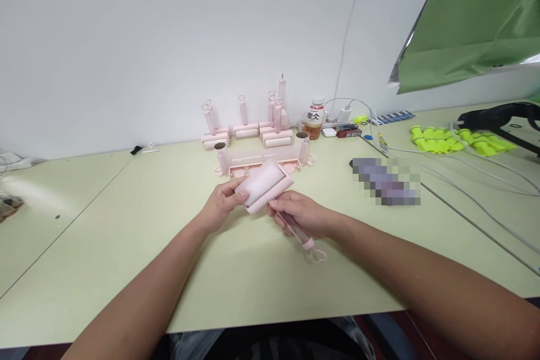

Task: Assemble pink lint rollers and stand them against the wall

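Note:
A pink lint roller [264, 184] is held over the front middle of the table, tilted with its white roll facing up. My left hand [223, 202] is closed around the left end of its roller head, thumb on top. The clear pink handle [296, 229] is gripped by my right hand [301, 211] near where it meets the head. From the handle's lower end hangs a heart-shaped loop [318, 256]. Just beyond my hands lies a long pink part [264, 167], with cardboard-cored rolls [220, 149] and more handles [305, 152] at its ends.
Several assembled pink lint rollers [277, 138] stand along the wall. Right of them are a drink bottle [314, 118], a small red box [349, 131] and white cables [375, 118]. A pixelated flat item [383, 181], yellow-green pieces [442, 139] and a black tool [502, 118] lie at right.

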### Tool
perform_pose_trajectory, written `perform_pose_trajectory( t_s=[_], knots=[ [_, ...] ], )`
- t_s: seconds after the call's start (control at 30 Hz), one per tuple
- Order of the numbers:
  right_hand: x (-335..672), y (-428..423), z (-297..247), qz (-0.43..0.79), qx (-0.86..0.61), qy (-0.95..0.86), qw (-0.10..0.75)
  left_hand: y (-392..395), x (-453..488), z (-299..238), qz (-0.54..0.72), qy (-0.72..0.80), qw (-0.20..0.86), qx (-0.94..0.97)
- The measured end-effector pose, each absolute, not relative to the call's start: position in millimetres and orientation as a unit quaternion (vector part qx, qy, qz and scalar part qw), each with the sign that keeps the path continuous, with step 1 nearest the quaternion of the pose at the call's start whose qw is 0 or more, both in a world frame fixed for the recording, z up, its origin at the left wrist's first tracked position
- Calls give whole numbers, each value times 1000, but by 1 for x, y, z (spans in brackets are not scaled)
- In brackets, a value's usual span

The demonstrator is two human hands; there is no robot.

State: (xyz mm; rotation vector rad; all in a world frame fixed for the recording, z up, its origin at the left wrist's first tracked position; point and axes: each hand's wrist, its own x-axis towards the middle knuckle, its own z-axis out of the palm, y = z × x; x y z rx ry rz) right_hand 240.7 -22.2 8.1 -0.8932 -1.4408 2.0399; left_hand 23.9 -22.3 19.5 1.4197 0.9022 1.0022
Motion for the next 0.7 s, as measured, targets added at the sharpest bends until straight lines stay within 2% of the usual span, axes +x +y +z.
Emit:
perform_pose_trajectory(
  t_s=[0.5,0.7],
  knots=[
    [239,-20,6,752,-331,-506,263,-24,26,13,401,401,526,634],
    [240,-17,8,758,-352,-465,292,-28,32,3,425,403,438,682]
  ],
)
